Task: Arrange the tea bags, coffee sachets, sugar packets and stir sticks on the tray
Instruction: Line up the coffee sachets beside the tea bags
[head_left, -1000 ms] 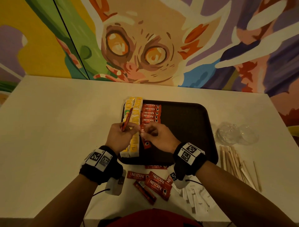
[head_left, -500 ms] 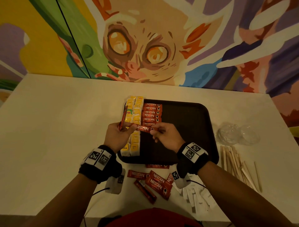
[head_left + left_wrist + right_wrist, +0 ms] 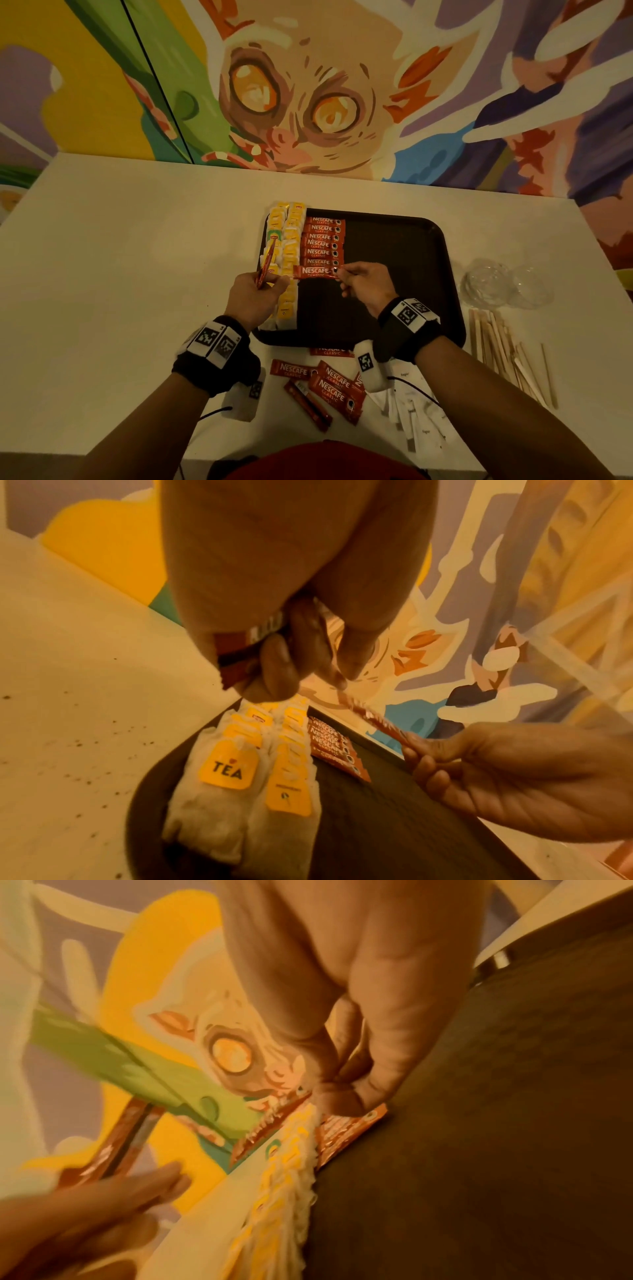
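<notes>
A dark tray [image 3: 404, 274] lies on the white table. Two columns of yellow-tagged tea bags [image 3: 289, 240] fill its left edge, and a column of red coffee sachets [image 3: 322, 240] lies beside them. My right hand [image 3: 363, 284] pinches one red sachet [image 3: 315, 271] by its right end, level and just below that column. My left hand [image 3: 255, 296] grips a small bunch of red sachets [image 3: 266, 263] upright over the tea bags, and its fingertips touch the left end of the level sachet. The left wrist view shows the tea bags [image 3: 240, 772] below my curled fingers [image 3: 274, 666].
Loose red sachets [image 3: 329, 387] lie on the table in front of the tray. White sugar packets [image 3: 414, 407] sit to their right. Wooden stir sticks [image 3: 503, 349] are spread right of the tray, with crumpled clear plastic [image 3: 503, 284] behind them. A painted wall stands behind the table.
My right hand has drawn one sachet out flat and moved it right and up toward the bottom of the coffee column. My left hand has stayed put with its bunch.
</notes>
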Available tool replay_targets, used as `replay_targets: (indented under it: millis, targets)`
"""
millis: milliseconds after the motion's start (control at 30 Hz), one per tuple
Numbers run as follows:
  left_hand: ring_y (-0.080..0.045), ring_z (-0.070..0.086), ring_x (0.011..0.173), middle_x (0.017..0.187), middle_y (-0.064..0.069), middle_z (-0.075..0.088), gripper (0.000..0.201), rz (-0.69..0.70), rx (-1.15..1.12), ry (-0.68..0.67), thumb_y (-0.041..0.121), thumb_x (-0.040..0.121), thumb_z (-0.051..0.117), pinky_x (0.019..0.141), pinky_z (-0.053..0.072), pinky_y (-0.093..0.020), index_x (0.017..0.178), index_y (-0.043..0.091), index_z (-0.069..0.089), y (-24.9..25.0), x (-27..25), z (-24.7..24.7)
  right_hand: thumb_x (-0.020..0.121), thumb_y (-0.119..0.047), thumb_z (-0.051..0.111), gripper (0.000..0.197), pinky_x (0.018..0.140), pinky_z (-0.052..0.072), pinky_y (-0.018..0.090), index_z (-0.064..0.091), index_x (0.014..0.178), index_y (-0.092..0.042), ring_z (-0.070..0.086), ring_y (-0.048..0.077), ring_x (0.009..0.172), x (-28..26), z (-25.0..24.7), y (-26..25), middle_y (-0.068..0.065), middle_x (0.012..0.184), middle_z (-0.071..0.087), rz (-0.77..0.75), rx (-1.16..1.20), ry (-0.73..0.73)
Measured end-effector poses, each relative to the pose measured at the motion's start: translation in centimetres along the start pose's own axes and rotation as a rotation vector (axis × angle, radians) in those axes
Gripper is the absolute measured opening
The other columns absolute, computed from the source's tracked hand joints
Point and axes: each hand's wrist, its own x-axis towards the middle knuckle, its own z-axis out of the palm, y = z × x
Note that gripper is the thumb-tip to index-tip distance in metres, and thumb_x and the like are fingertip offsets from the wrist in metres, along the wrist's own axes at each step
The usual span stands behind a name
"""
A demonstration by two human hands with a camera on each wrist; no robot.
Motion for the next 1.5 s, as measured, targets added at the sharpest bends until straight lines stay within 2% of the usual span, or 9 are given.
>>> replay_targets:
  millis: [200,400,533,700,833,1000,1233,1367,1500]
  targets:
    - [-0.013,0.066,0.078,0.089,-0.006,0.072,0.015,-0.035,0.004,-0.032,0.025,0.088,0.068,0.072,0.05,-0.025,0.092,0.012,0.074,-0.5,-0.1,-0.5,0.092,-0.008,0.064,0.016,0.076,0.059,0.033,0.066,0.108,-0.006,0.063,0.013,0.073,2.3,-0.8,0.8,0.006,0.087,0.068,0.127,-0.07,0.128]
    - [-0.015,0.067,0.084,0.091,-0.005,0.071,0.014,-0.03,-0.019,-0.068,0.023,0.089,0.067,0.077,0.053,-0.029,0.092,0.01,0.073,-0.4,-0.4,-0.8,0.092,-0.013,0.066,0.02,0.058,0.055,0.022,0.067,0.109,-0.004,0.061,0.01,0.066,3.9,0.4,0.2,0.008,0.094,0.069,0.261,-0.216,0.191]
    - [-0.009,0.066,0.079,0.089,-0.001,0.071,0.013,-0.03,-0.015,-0.069,0.024,0.089,0.068,0.071,0.051,-0.023,0.091,0.011,0.072,-0.4,-0.4,-1.0,0.091,-0.02,0.067,0.02,0.064,0.059,0.025,0.067,0.106,-0.006,0.063,0.012,0.06,4.8,1.3,0.1,0.005,0.078,0.066,0.297,-0.314,0.208]
    - [-0.004,0.062,0.069,0.073,0.004,0.066,0.01,-0.02,0.009,-0.067,0.023,0.089,0.067,0.062,0.045,-0.018,0.086,0.014,0.07,-0.1,-0.7,-1.3,0.09,-0.021,0.07,0.023,0.075,0.062,0.036,0.066,0.107,-0.006,0.069,0.018,0.071,5.5,2.1,0.6,0.012,0.098,0.071,0.295,-0.399,0.257]
    - [-0.004,0.061,0.068,0.07,0.005,0.065,0.011,-0.018,0.015,-0.082,0.023,0.09,0.066,0.063,0.045,-0.02,0.084,0.014,0.069,0.0,-0.8,-1.5,0.086,-0.025,0.073,0.029,0.077,0.061,0.038,0.065,0.11,-0.011,0.067,0.022,0.085,5.6,2.3,0.6,0.012,0.111,0.066,0.279,-0.433,0.244]
    - [-0.002,0.061,0.069,0.075,0.004,0.065,0.012,-0.015,0.03,-0.111,0.023,0.09,0.065,0.06,0.043,-0.014,0.088,0.012,0.069,0.0,-0.8,-1.5,0.086,-0.028,0.073,0.035,0.052,0.051,0.028,0.065,0.115,-0.012,0.062,0.02,0.072,5.8,2.5,0.5,0.011,0.114,0.065,0.288,-0.499,0.232]
    - [-0.003,0.061,0.08,0.09,0.005,0.066,0.008,-0.004,0.023,-0.161,0.022,0.09,0.065,0.065,0.046,-0.015,0.084,0.018,0.068,0.0,-0.8,-1.5,0.086,-0.029,0.073,0.03,0.058,0.053,0.03,0.066,0.109,-0.012,0.069,0.026,0.085,5.8,2.3,0.6,0.012,0.113,0.066,0.264,-0.495,0.219]
    - [-0.018,0.063,0.079,0.092,-0.013,0.07,0.016,0.006,0.049,-0.185,0.024,0.09,0.065,0.066,0.049,-0.021,0.088,0.008,0.069,0.1,-0.7,-1.4,0.086,-0.03,0.073,0.035,0.068,0.059,0.035,0.063,0.113,-0.012,0.068,0.025,0.086,5.1,2.0,0.4,0.012,0.116,0.064,0.24,-0.455,0.231]
    - [-0.015,0.063,0.083,0.086,0.0,0.068,0.012,0.042,0.088,-0.243,0.026,0.093,0.062,0.066,0.045,-0.018,0.088,0.017,0.067,0.2,-0.7,-1.1,0.092,-0.029,0.065,0.019,0.081,0.059,0.037,0.06,0.107,-0.017,0.064,0.016,0.088,2.7,1.8,-0.5,0.005,0.113,0.064,0.033,-0.339,0.177]
